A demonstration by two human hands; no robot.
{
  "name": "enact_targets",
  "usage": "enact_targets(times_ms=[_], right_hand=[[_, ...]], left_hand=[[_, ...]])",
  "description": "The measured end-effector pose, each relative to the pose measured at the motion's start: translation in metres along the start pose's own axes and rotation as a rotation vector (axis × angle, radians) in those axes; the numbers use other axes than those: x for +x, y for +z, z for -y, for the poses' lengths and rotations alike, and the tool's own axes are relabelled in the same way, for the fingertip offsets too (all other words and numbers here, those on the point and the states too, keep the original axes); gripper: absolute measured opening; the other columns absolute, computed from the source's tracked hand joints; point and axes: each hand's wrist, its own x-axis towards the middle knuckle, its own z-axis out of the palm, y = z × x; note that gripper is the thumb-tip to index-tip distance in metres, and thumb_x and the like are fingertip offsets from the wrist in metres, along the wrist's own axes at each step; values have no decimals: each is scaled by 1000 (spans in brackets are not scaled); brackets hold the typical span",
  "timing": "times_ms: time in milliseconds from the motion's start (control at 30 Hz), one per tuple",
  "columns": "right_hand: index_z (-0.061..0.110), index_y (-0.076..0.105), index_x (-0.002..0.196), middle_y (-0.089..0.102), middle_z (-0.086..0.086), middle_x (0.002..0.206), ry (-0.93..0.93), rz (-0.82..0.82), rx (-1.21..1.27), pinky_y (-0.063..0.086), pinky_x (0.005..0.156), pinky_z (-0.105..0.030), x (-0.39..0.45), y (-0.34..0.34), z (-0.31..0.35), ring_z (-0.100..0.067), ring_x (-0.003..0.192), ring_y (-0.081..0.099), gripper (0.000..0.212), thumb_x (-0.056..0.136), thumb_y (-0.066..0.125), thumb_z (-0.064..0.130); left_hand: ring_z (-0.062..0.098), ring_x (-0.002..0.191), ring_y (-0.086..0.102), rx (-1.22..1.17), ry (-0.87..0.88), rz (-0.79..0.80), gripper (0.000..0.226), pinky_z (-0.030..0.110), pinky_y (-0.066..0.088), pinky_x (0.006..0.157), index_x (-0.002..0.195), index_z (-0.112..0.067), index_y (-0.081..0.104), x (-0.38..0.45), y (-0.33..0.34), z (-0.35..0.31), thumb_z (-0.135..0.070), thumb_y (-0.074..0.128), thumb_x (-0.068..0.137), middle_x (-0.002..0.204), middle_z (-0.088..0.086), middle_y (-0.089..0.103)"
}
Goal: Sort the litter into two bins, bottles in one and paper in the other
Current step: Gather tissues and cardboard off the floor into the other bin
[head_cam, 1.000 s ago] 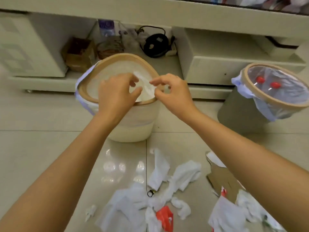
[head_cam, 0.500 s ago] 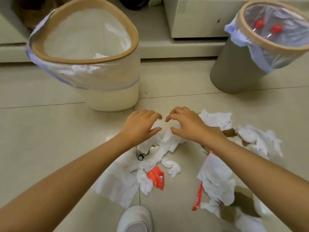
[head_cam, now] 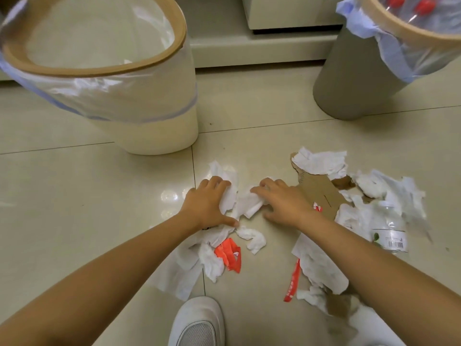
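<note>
White crumpled tissues (head_cam: 240, 203) lie scattered on the tiled floor below the bins. My left hand (head_cam: 207, 206) presses down on one tissue, fingers curled into it. My right hand (head_cam: 282, 202) grips the neighbouring tissue with its fingertips. A cream bin (head_cam: 149, 136) with a clear liner stands at the upper left, with paper inside. A grey bin (head_cam: 349, 78) at the upper right holds red-capped bottles (head_cam: 409, 6). A clear plastic bottle (head_cam: 391, 233) lies among tissues at the right. Brown cardboard (head_cam: 321, 196) sits beside my right wrist.
Red wrapper scraps (head_cam: 229, 254) and a red strip (head_cam: 293, 280) lie among the paper. My white shoe (head_cam: 197, 323) is at the bottom centre. A cabinet base (head_cam: 249, 51) runs behind the bins.
My hands left the cream bin's rim, came down to the floor pile, and now close on the tissues. The view has tilted down and moved closer to the litter.
</note>
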Motion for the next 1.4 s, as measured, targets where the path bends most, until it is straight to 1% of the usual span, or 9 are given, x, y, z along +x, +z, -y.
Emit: enact_targets(times_ms=[67,133,367,600,700,800,967,1133,1400], right_hand=[[25,41,132,43,-3,127,13,-41,-4,23,50,-26,2,4,2,-25,106,45,49,85,49,15],[19,46,128,47,-5,119,28,-68,-1,22,49,-28,3,3,2,-26,99,49,42,87,47,12],[18,49,87,57,-2,85,130,-177,238,44,60,-35,5,-9,-8,-29,81,59,9,80,54,20],[18,38,69,44,4,58,222,-389,594,30,50,-30,1,-41,-8,-16,53,40,29,82,62,27],[20,38,67,45,3,59,216,-425,659,30,51,-30,5,-56,3,-16,54,40,30,81,63,27],[14,42,70,53,-9,65,188,-466,672,30,53,-31,8,-75,16,-19,56,41,27,80,62,27],[14,49,74,56,-6,67,107,-589,733,41,54,-37,12,-110,35,-28,62,53,19,79,61,28],[22,59,82,62,3,71,-6,-713,758,54,58,-43,13,-161,55,-19,64,60,11,82,63,33],[27,63,91,67,3,77,-156,-880,767,54,61,-47,34,-238,86,-19,72,64,15,79,62,36]], left_hand=[[20,120,43,53,21,-31,100,37,46,87,138,-24,33,-1,6,-3,-75,67,59,140,-4,36],[20,111,47,87,34,-73,89,37,48,83,134,-23,37,-1,11,-3,-67,69,63,133,-3,41],[21,93,59,-21,25,-183,33,30,45,66,121,-22,53,0,6,2,-35,56,90,113,-1,58],[22,77,61,-278,-123,-355,41,32,45,60,131,-27,44,-3,-42,11,-36,55,92,94,0,67],[22,75,62,-340,-148,-412,41,35,48,63,130,-29,44,-8,-64,12,-42,53,93,85,-1,66],[22,75,61,-326,-177,-476,34,31,38,58,123,-32,51,-14,-84,15,-46,52,92,74,-9,57],[17,80,64,-483,-105,-662,32,39,52,67,119,-34,57,-30,-123,20,-46,55,89,88,-8,69],[18,67,68,-609,15,-858,31,42,55,62,120,-33,53,-44,-170,13,-32,63,90,78,2,71],[10,75,70,-782,77,-1161,25,39,60,63,115,-22,65,-47,-230,23,-22,67,90,88,-3,72]])
